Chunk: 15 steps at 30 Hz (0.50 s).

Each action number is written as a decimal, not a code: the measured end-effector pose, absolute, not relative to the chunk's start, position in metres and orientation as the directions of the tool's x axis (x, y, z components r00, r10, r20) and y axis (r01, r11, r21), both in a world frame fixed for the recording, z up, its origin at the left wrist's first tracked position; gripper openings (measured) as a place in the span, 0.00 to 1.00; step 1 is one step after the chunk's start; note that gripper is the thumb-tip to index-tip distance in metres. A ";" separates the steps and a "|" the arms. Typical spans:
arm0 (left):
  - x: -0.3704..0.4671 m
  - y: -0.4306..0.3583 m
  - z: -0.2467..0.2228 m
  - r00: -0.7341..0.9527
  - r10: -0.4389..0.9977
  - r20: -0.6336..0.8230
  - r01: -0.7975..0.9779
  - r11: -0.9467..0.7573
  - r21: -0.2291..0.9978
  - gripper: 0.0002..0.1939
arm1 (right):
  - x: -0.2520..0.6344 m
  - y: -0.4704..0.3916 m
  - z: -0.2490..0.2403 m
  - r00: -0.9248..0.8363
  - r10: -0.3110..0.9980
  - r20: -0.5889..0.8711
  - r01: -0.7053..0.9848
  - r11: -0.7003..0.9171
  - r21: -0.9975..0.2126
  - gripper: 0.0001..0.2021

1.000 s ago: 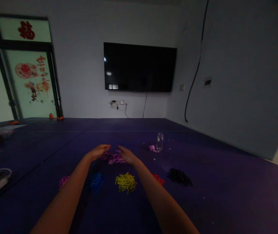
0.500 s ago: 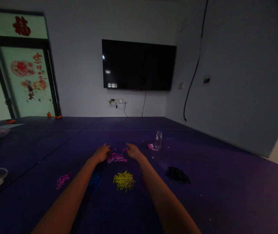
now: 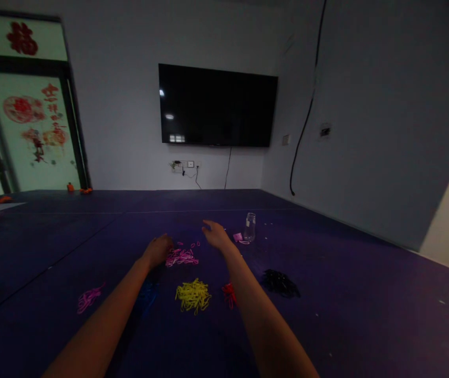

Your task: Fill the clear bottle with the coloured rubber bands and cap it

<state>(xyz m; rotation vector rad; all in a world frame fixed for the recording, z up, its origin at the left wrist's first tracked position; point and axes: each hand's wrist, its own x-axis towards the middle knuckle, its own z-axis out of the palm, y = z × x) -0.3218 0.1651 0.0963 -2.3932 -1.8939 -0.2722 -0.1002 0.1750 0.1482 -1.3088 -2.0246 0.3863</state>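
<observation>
Pink bands lie in a loose pile on the purple surface. My left hand is at the left edge of that pile, its fingertips dark and hard to make out. Above and right of the pile is my right hand, fingers apart, holding nothing. Nearer to me lie a yellow pile, a blue pile partly behind my left forearm, and red bands partly covered by my right forearm.
A clear jar stands beside a pink piece. Black bands lie at the right, a magenta bunch at the left. A television hangs on the wall.
My right hand has lifted up and away from the pink pile, and its fingers have spread. My left hand stays beside the pile. The view has turned slightly right.
</observation>
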 end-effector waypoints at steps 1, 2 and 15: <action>-0.322 0.164 0.097 0.221 0.955 0.198 0.972 -0.233 0.037 0.13 | -0.100 0.175 0.151 -0.254 0.884 0.393 0.681 0.452 -0.576 0.20; -0.322 0.163 0.097 0.221 0.952 0.211 0.973 -0.231 0.024 0.12 | -0.099 0.174 0.154 -0.251 0.881 0.401 0.679 0.456 -0.575 0.20; -0.313 0.166 0.092 0.248 0.934 0.259 0.969 -0.241 -0.057 0.10 | -0.102 0.154 0.183 -0.242 0.827 0.508 0.652 0.526 -0.546 0.19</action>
